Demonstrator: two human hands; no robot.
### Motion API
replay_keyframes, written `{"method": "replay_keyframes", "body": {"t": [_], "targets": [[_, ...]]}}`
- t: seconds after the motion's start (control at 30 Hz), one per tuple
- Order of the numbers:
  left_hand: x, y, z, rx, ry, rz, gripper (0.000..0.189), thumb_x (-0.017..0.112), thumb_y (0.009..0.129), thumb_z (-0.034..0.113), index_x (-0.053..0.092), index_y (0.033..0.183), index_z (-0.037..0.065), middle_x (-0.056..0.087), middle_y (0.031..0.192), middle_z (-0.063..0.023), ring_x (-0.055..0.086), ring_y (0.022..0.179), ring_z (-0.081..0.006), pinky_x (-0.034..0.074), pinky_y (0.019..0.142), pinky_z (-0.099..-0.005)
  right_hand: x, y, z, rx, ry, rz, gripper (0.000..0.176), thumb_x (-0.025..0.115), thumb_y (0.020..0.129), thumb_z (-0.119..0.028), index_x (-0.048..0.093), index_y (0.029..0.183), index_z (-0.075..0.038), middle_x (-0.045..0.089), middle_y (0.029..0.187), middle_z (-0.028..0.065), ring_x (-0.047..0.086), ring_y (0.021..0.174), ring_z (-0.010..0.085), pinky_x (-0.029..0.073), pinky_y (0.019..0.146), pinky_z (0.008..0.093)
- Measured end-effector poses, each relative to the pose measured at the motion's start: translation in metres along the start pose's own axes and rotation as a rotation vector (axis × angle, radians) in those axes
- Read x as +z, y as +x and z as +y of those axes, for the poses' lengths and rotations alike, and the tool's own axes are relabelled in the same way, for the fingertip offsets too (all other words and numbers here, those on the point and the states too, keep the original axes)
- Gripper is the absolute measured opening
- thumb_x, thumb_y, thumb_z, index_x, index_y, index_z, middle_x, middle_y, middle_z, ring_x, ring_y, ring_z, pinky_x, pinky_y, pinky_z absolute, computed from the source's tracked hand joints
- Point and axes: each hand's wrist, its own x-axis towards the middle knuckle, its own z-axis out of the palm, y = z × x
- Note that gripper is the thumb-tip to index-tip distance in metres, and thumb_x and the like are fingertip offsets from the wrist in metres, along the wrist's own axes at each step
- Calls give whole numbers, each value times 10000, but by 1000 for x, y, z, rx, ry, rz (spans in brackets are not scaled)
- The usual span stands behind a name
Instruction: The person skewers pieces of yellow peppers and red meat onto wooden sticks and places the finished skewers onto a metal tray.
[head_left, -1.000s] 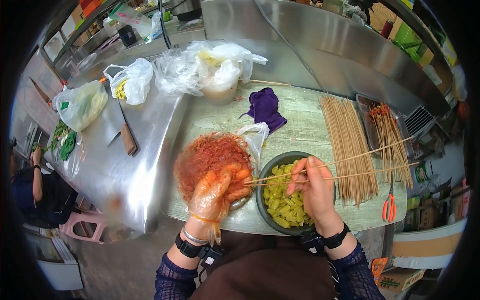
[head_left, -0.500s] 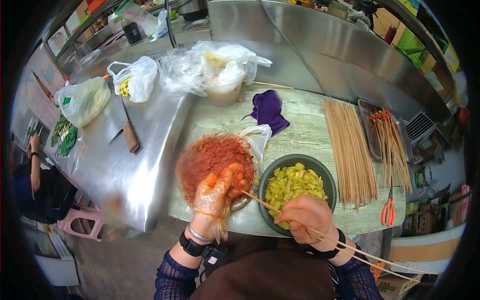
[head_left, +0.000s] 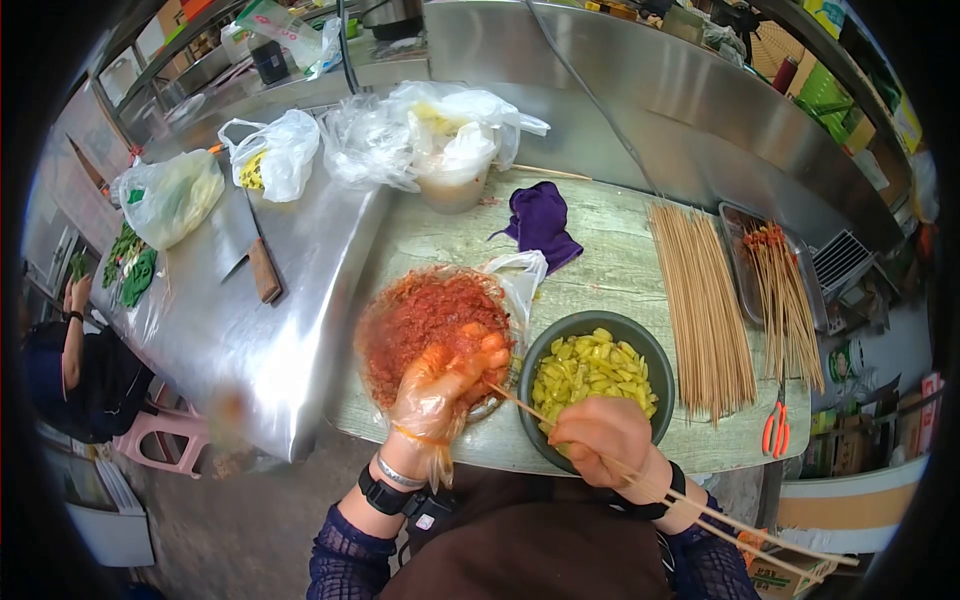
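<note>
My left hand [head_left: 445, 385], in a clear plastic glove smeared red, is curled over a bowl of red-coated meat pieces [head_left: 425, 300]. Its fingers close around some of the meat, mostly hidden by the hand. In my bare right hand [head_left: 605, 440] I pinch thin bamboo skewers [head_left: 770, 540]; their long ends stick out behind the wrist to the lower right. One skewer's front end reaches left to the gloved palm. Under my right hand stands a grey bowl [head_left: 530, 400] of green-yellow cut pieces [head_left: 590, 375], perhaps pickled vegetable.
Bare skewers [head_left: 700, 310] lie in a bundle at right, beside loaded skewers [head_left: 770, 250] on a metal tray and orange-handled scissors [head_left: 775, 430]. A purple cloth [head_left: 540, 225], plastic bags [head_left: 370, 140] and a cleaver [head_left: 262, 270] lie farther back. Another person [head_left: 80, 370] works at far left.
My left hand has rolled slightly, its fingers shifting over the meat. The skewers in my right hand have tilted a little, their rear ends moving left. The other person's hand has moved.
</note>
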Motion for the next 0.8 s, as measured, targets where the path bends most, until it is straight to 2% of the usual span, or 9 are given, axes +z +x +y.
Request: {"method": "replay_keyframes", "body": {"t": [0.1,0.17,0.23,0.33,0.43,0.67,0.8], "targets": [[-1,0,4,-30,-59,2,383,546,889,42,448,1249,-45,591,1135,-185,606,1022,-283,515,888,-394,-2,-1,-1,147,120,119,119,554,876,-116,594,868,-5,572,753,112,602,584,192,473,505,281],[-4,0,4,-15,16,32,381,519,891,-3,438,1261,-44,584,1148,-193,592,1053,-283,500,906,-383,-3,-1,-1,268,219,206,217,487,937,-167,579,846,7,558,734,108,601,584,173,471,522,265],[-11,2,-1,60,106,14,344,535,882,-10,488,1221,-46,605,1120,-173,601,1031,-258,499,898,-354,-3,-2,2,372,288,270,325,417,984,-226,556,818,16,541,720,97,598,584,159,471,543,250],[-19,4,-4,191,320,29,268,584,854,-16,573,1120,-45,639,1062,-133,611,989,-209,496,877,-307,1,-4,4,622,634,446,352,394,994,-270,524,822,7,529,737,80,597,579,163,480,556,249],[-20,4,-1,246,450,90,217,647,812,-17,630,1028,-38,662,1005,-98,612,948,-167,493,855,-277,-2,0,11,670,703,513,341,380,999,-282,513,866,1,527,772,76,597,585,156,489,569,246],[-24,7,-2,336,462,112,256,696,787,9,632,1032,-30,661,980,-75,614,890,-154,502,804,-271,6,8,5,799,741,390,317,375,1002,-275,517,927,0,546,790,73,605,619,143,494,594,246],[-18,6,0,250,425,148,232,668,833,63,623,1042,-27,652,973,-78,616,884,-155,513,762,-262,13,12,3,793,772,376,319,371,1003,-270,521,919,-1,554,763,64,609,647,138,496,614,246]]}}
